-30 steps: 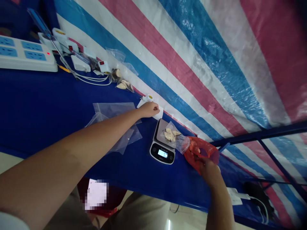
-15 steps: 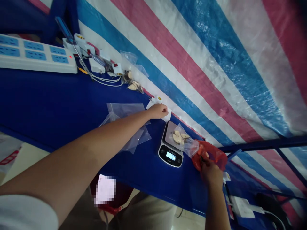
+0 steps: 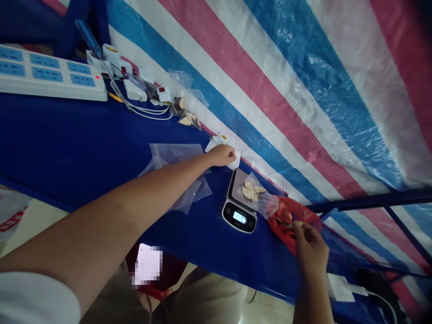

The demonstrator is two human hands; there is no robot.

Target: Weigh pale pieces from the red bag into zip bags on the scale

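My left hand is curled into a fist and rests over a white paper beside the scale; nothing shows between its fingers. My right hand pinches a small pale slice above the mouth of a red plastic bag, which holds more dark-edged pieces. A kitchen scale stands between my hands with its display lit, the digits too blurred to read. On its plate lies a clear bag with several pale slices inside, its loose end reaching toward the red bag.
Clear zip bags lie under my left forearm. Along the striped sheet sit small filled bags, white plugs, a cable and a screwdriver. A power strip is at far left, a white adapter at right.
My right hand has come up and to the right out of the red bag, with a pale slice now visible at its fingertips. The left hand has stayed in place.
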